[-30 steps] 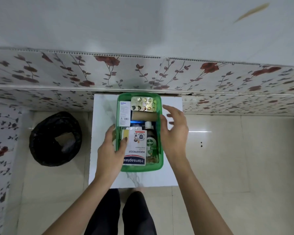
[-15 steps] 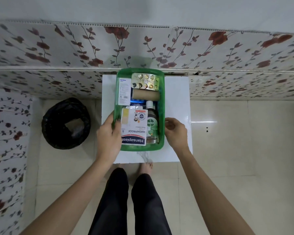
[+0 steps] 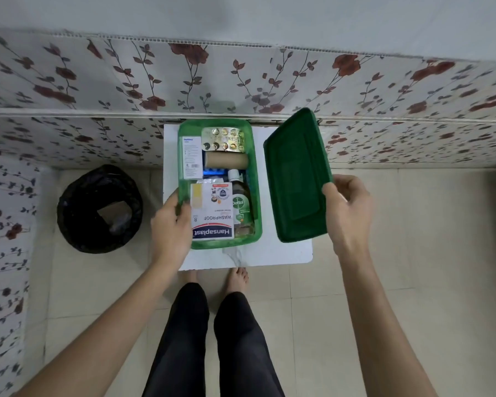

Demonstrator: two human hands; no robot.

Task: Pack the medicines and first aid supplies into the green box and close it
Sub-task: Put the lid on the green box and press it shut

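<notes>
The green box (image 3: 257,196) stands uncovered on a small white table (image 3: 269,253). Inside lie a Hansaplast plaster box (image 3: 212,216), a Dettol bottle (image 3: 242,209), a tan bandage roll (image 3: 226,161), a foil pill strip (image 3: 223,139) and a white medicine carton (image 3: 191,157). My left hand (image 3: 171,224) grips the box's left rim near the front. My right hand (image 3: 345,213) holds the dark green lid (image 3: 297,176) by its right edge, tilted above the table just right of the box.
A black bin (image 3: 99,209) lined with a bag sits on the tiled floor left of the table. A floral-papered wall (image 3: 241,81) runs right behind the table. My legs and bare feet (image 3: 238,277) are at the table's front edge.
My right hand has come up from the table's right side holding the green lid, which was out of sight before. My left hand stays on the box's left rim.
</notes>
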